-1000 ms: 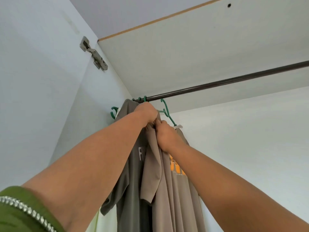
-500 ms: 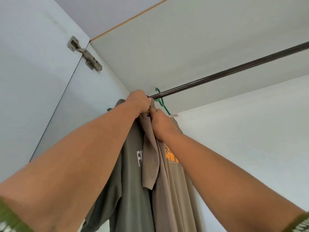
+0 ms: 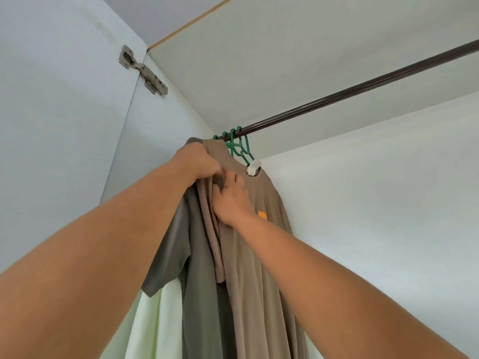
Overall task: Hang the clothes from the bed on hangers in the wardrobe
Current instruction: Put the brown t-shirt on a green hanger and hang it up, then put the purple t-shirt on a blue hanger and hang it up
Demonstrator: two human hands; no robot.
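A beige t-shirt (image 3: 261,255) with an orange print hangs on a green hanger (image 3: 239,149) hooked over the dark wardrobe rail (image 3: 363,88), at the rail's left end. Beside it on the left hang a dark olive t-shirt (image 3: 191,294) and a pale green garment (image 3: 153,325). My left hand (image 3: 198,161) grips the beige shirt's shoulder fabric near the top. My right hand (image 3: 232,196) pinches the same fabric just below the collar, its fingers curled into the folds. The two hands touch each other.
The wardrobe's white side wall (image 3: 155,130) stands close on the left, with a metal door hinge (image 3: 143,71) on the open door. The top panel (image 3: 298,55) is right above the rail. The rail runs bare to the right, along the white back wall (image 3: 388,190).
Both hands dropped slightly from the rail and shifted along the beige shirt's shoulder. The green hanger hooks now show on the rail, and the shirt's front has turned toward me.
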